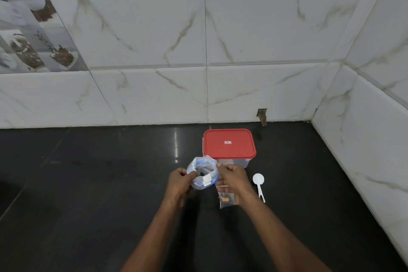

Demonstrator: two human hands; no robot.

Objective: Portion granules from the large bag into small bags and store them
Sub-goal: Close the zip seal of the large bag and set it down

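Note:
A large clear bag (202, 173) with a blue zip strip stands on the dark counter, its mouth held wide. My left hand (180, 184) pinches its left rim and my right hand (233, 180) pinches its right rim. Under my right hand lie small clear bags (226, 200), one holding a few orange granules. A white plastic scoop (258, 183) lies just right of my right hand. Behind the bag stands a clear container with a shut red lid (229, 143).
The black counter (88, 194) runs wide to the left and toward me. White marble-tiled walls (220, 84) close off the back and the right side, meeting in a corner at the far right.

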